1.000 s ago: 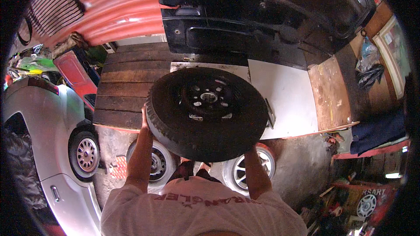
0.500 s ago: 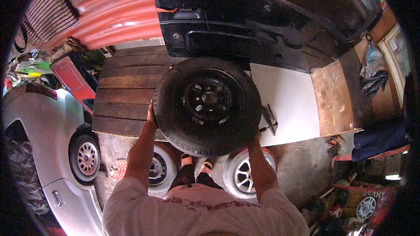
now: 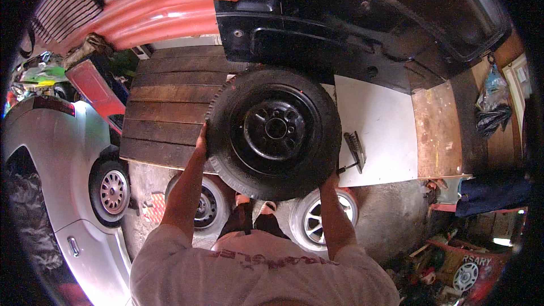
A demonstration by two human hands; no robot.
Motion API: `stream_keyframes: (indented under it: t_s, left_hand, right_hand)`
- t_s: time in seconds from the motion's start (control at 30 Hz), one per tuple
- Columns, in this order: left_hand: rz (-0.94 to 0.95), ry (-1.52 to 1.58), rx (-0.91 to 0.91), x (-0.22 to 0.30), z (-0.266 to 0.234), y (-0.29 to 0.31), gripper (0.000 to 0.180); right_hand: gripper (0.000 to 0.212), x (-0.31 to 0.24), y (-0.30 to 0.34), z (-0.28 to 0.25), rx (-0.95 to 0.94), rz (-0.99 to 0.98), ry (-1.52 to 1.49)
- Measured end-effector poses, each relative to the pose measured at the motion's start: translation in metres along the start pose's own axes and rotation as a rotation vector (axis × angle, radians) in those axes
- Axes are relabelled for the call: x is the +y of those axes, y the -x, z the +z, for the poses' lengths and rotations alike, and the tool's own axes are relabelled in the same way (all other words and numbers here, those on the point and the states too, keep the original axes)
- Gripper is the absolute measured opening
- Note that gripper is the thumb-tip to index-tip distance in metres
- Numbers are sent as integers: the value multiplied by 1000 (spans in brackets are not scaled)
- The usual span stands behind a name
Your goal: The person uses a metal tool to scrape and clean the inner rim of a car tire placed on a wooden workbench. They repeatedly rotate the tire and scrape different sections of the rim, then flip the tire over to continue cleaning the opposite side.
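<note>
A car wheel (image 3: 276, 127), a black tyre on a black steel rim, is held up in front of me over the front of the workbench. My left hand (image 3: 202, 140) grips the tyre's left side; its fingertips are partly hidden behind the tread. On the lower right edge, my right hand (image 3: 330, 181) clasps the tyre too, with most of its fingers out of sight. Just beyond that hand, a dark brush (image 3: 353, 146) lies on the white board (image 3: 385, 130). Whether the wheel rests on the bench underneath cannot be seen.
Dark wooden planks (image 3: 170, 102) form the bench's left part. A large black vehicle panel (image 3: 340, 28) stands behind. By my feet are a steel-rimmed wheel (image 3: 205, 207) and a spoked alloy wheel (image 3: 313, 224). A silver car (image 3: 68, 187) is at the left, and clutter lies at the lower right.
The wheel's face has tilted and turned slightly between my hands, and the pale patches on its rim no longer show. Both hands keep hold. The whole view has shifted a little.
</note>
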State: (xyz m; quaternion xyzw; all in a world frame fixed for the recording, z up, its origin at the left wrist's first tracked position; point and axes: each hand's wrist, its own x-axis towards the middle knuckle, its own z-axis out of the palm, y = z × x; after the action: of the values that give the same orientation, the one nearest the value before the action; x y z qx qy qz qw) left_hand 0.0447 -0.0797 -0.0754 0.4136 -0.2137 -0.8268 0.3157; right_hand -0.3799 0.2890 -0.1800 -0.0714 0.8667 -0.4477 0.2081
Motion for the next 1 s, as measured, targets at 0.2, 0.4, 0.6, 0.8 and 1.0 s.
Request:
stream_keyframes:
  t_s: [0.2,0.4,0.6,0.8,1.0]
  left_hand:
    - [371,-408,248,-2,7,15,74]
    - [891,-1084,327,-12,71,55,67]
    - [738,-1600,352,-28,91,85,69]
    - [629,-1802,434,-35,112,96,69]
    - [714,-1790,500,-41,112,99,66]
  right_hand:
    - [53,-91,31,-20,28,167,-463]
    - [46,-168,63,-57,264,-303,-290]
    - [44,-225,104,-60,-86,-473,-49]
    - [44,-216,114,-38,-194,-892,169]
    - [33,-264,141,-30,-368,-865,509]
